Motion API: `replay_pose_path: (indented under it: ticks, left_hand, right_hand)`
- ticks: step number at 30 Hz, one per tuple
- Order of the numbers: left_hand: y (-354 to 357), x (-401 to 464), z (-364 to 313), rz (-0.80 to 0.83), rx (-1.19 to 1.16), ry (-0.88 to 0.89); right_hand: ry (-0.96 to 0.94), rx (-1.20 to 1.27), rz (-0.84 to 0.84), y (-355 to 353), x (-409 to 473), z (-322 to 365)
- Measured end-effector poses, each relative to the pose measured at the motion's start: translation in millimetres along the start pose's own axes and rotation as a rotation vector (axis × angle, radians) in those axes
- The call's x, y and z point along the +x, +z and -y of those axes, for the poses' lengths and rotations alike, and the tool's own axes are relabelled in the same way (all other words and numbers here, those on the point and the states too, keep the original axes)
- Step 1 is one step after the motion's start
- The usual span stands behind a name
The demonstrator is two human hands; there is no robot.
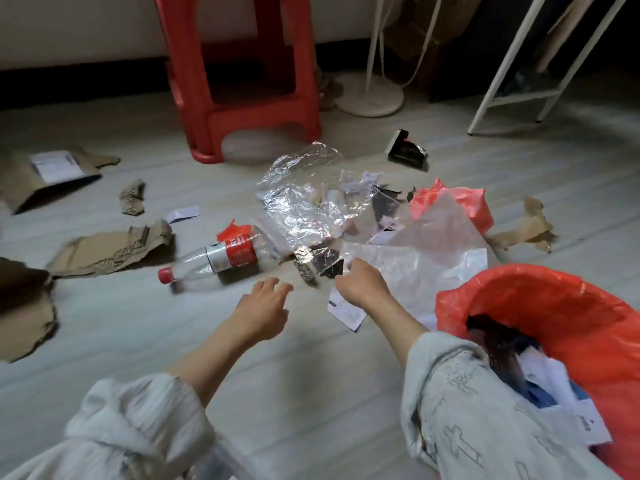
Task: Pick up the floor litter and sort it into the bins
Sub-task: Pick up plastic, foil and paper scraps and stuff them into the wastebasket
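The right hand reaches down to the pile, and its fingers seem curled on the edge of a clear plastic sheet, likely to lift it; the grip is partly hidden. The left hand hangs above the floor, fingers loose and holding nothing, ready to help. The bin with the red bag sits close on the right, so drops are easy. A plastic bottle and torn cardboard lie to the left.
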State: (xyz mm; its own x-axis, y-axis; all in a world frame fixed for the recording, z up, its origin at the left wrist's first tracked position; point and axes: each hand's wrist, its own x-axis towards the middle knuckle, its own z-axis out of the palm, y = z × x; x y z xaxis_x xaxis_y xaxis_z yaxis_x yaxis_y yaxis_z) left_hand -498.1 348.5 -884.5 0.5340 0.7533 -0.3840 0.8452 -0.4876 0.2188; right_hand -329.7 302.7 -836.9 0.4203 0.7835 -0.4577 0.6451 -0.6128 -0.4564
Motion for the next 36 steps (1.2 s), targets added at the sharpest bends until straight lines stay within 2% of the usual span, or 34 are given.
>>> replay_pose_path:
  ticks: [3, 7, 10, 15, 19, 24, 29, 32, 36]
  left_hand:
    - [27.8, 1.4, 31.3, 0.131, -0.003, -0.083]
    - [67.4, -4.8, 59.7, 0.254, -0.010, -0.153]
    - [85.2, -7.6, 64.9, 0.288, -0.008, -0.165]
    - [87.0, 7.8, 64.5, 0.301, -0.046, -0.176]
    - [90.6, 13.6, 74.3, 0.301, 0.011, -0.136]
    - [93.4, 14.3, 77.7, 0.302, 0.030, -0.126]
    - [93.1, 15.2, 78.5, 0.301, 0.030, -0.126]
    - [93.8, 15.5, 78.2, 0.302, 0.034, -0.124]
    - [94.3, 16.1, 77.6, 0.298, 0.033, -0.118]
  right_hand:
    - [0.072, -0.178, 0.072, 45.7, 12.4, -23.5]
    - [-0.007, -0.362, 0.075, 70.8, 33.6, -42.1]
    - [-0.020, -0.435, 0.095, 91.3, 47.2, -46.6]
    - [-0.085, -0.487, -0.003, 137.3, 46.6, -40.6]
    - [-0.180, -0.489, 0.004, 136.7, 56.2, -34.7]
    - [-0.125, -0.389, -0.006, 125.7, 68.8, -28.7]
    - [-0.058, -0.379, 0.048, 125.7, 81.6, -23.8]
    - [-0.031, -0.288, 0.081, 126.2, 81.3, -19.5]
    - [-0.096, -0.362, 0.055, 129.1, 72.4, -18.4]
